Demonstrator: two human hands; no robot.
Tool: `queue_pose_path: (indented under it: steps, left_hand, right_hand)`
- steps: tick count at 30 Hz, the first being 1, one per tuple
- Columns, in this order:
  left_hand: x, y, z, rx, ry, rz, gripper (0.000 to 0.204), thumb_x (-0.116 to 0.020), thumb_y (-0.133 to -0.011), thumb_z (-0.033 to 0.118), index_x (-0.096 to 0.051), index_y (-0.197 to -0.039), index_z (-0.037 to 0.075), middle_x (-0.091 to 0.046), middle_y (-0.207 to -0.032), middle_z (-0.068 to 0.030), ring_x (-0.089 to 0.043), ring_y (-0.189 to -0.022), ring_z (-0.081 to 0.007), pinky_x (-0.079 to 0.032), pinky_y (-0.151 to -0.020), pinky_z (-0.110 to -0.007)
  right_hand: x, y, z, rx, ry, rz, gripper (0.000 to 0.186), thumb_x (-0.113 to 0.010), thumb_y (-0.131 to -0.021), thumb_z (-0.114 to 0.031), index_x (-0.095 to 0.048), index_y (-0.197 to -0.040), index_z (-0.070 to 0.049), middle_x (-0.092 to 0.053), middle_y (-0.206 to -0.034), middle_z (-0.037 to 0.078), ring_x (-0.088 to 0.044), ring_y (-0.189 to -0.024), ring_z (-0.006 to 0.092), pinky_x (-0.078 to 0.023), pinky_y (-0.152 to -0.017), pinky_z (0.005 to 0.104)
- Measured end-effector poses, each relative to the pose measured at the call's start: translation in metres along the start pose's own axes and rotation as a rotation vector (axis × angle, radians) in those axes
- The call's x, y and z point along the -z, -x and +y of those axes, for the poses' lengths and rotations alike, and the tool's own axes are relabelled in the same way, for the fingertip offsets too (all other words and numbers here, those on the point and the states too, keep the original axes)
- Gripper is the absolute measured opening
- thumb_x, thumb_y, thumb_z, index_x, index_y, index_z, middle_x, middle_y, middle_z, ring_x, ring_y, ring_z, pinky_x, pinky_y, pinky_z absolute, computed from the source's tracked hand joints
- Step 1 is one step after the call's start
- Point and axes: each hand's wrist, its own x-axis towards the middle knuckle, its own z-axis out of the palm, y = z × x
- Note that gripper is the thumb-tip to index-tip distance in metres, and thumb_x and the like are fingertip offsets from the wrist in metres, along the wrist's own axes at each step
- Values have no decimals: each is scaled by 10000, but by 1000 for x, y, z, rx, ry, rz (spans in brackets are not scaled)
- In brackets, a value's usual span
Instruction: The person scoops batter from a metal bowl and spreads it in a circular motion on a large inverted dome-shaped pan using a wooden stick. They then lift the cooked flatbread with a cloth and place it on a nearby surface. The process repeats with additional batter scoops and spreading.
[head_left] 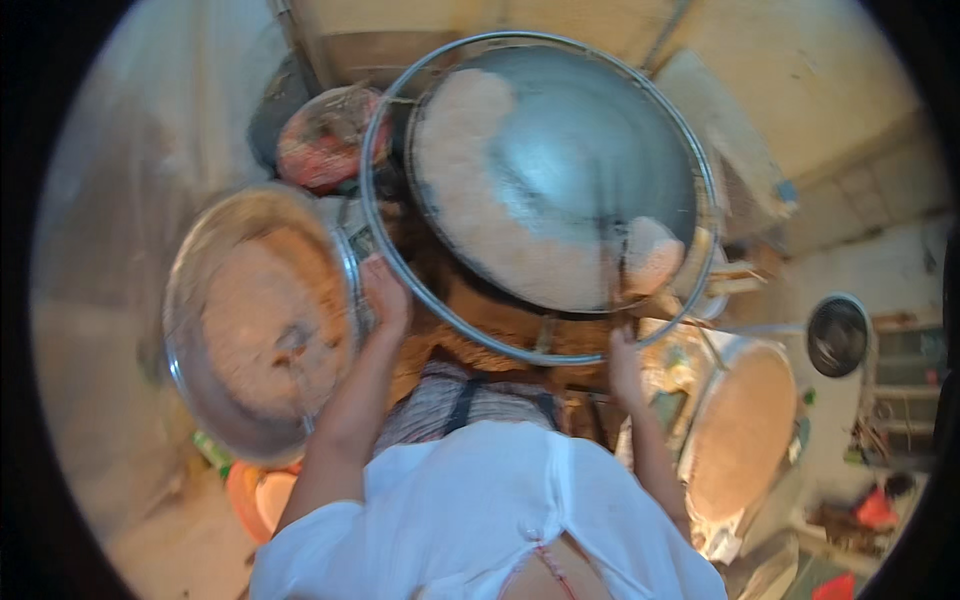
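A wide round griddle [560, 190] lies in front of me, with a pale layer of batter [470, 220] in a curve along its left and near side. A metal ring [470, 322] encircles it. My right hand [626, 365] is at the ring's near right edge, closed round what looks like a thin, blurred, dark-handled tool [612, 235] that reaches over the griddle. Beside the tool is a pale mound [652, 255]. My left hand [386, 292] is between the ring's left edge and a large metal basin [180, 372]; its fingers are smeared by motion.
Pale batter or flour-like stuff [255, 320] fills much of the basin. A red bundle [322, 140] is behind it, and an orange container [252, 500] below. At right stand a round tan surface [742, 435], a dark round pan [838, 335] and shelves [905, 385].
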Motion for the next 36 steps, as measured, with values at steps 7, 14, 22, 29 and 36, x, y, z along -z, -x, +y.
queue_pose_path:
  steps: [7, 14, 22, 29, 36]
  left_hand:
    - [-8, 55, 9, 374, 285, -357, 422, -377, -1002, 432, -425, -1000, 13, -558, -621, -89, -550, -512, -181, -445, -507, -297]
    - [-25, 30, 8, 222, 103, -235, 314, -464, -985, 306, -423, -1026, -2, -492, -576, -76, -527, -470, -178, -463, -446, -337]
    - [-7, 15, -37, 75, 190, -224, 585, -359, -1012, 412, -547, -1067, -139, -630, -894, -198, -569, -818, -305, -446, -771, -383]
    - [-28, 82, 3, 308, 225, -342, 463, -423, -998, 349, -355, -1162, -78, -576, -615, -144, -577, -533, -220, -448, -510, -344]
    - [-30, 13, -18, 162, 18, -279, 469, -397, -998, 405, -442, -981, -62, -558, -583, -142, -556, -487, -249, -455, -492, -356]
  right_hand:
    - [43, -27, -17, -115, -70, 178, 622, -268, -1012, -429, -549, -809, 87, -544, -688, 298, -561, -685, 448, -426, -639, 493]
    - [33, 17, 0, -209, -143, 127, 515, -303, -1011, -359, -554, -878, 71, -601, -848, 293, -575, -778, 489, -457, -741, 530]
    - [3, 40, -11, 46, -55, 168, 470, -295, -1011, -316, -550, -873, 55, -595, -823, 298, -586, -792, 477, -443, -737, 542]
    - [12, 7, -48, -256, -356, 83, 620, -280, -1009, -416, -565, -766, 77, -572, -768, 337, -573, -849, 493, -448, -747, 524]
    - [48, -26, -11, -104, -51, 146, 608, -245, -1020, -391, -562, -798, 77, -570, -717, 307, -577, -752, 482, -449, -665, 526]
